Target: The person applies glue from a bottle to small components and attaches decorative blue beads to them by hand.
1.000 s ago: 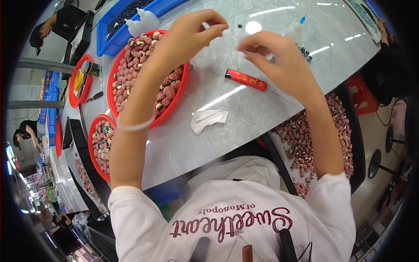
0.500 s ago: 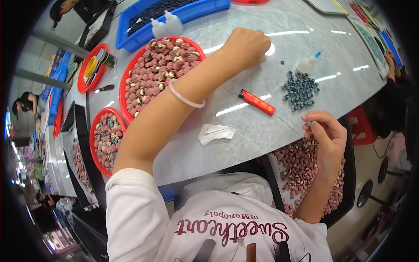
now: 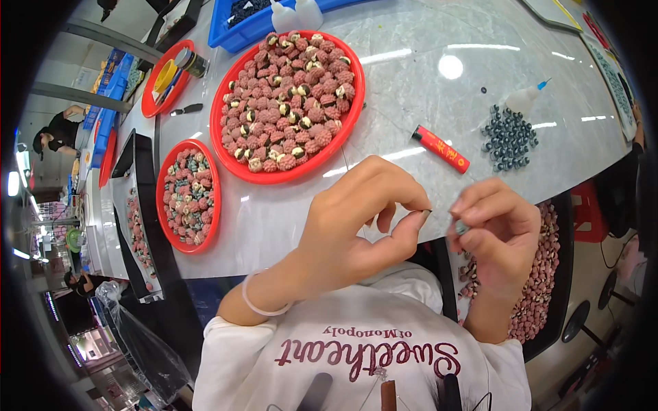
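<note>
My left hand (image 3: 367, 222) is closed in a pinch near the table's front edge. A tiny dark bit shows at its thumb and fingertip, too small to name. Just to its right, my right hand (image 3: 499, 229) grips a small grey-blue bead (image 3: 462, 227) between thumb and fingers. The hands are close but apart. Beyond the right hand lies a pile of dark blue-grey beads (image 3: 508, 140), with one loose bead (image 3: 484, 90) farther off. A translucent squeeze bottle (image 3: 523, 101) with a blue tip lies behind the pile. A red tube (image 3: 442, 151) with a black end rests left of the beads.
A big red tray (image 3: 223, 147) of ridged pink and cream-and-dark pieces stands left, beside a smaller red tray (image 3: 162, 216) of mixed pieces. Behind are a blue bin (image 3: 229, 40) and white squeeze bottles (image 3: 308, 15). A black tray (image 3: 561, 274) of pink pieces sits below the table's right edge.
My left hand has come back from far over the table to beside my right hand. The right hand still holds its small bead. The view has shifted, and the white paper no longer shows.
</note>
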Motion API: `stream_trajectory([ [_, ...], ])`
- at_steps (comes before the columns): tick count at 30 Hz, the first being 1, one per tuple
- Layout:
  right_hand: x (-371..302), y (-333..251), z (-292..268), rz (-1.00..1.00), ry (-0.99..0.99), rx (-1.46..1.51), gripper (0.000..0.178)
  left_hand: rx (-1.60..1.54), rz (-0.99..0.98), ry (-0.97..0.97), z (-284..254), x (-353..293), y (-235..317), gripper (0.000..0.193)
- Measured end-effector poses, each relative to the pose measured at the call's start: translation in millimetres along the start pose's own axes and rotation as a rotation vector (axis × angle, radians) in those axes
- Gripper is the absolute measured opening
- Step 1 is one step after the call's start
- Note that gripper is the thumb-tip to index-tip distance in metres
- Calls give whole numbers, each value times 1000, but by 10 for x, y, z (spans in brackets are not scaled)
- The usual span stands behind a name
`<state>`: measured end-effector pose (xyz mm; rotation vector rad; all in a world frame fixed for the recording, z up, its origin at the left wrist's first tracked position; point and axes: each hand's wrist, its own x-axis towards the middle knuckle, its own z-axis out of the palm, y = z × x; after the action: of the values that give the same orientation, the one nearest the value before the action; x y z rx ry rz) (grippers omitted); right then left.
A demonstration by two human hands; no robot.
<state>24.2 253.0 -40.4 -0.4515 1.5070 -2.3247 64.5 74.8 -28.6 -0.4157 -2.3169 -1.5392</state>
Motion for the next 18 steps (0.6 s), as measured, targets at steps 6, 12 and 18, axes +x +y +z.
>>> stream_trajectory([
  [6, -67, 61, 226, -28, -53, 32, 21, 12, 132, 173, 81, -173, 28, 23],
  [12, -166, 135, 307, -64, 5, 198, 19, 45, 251, 172, 120, -294, 37, 23],
  [18, -205, 239, 344, -173, 17, 218, 18, -46, 196, 202, 130, -336, 36, 27],
])
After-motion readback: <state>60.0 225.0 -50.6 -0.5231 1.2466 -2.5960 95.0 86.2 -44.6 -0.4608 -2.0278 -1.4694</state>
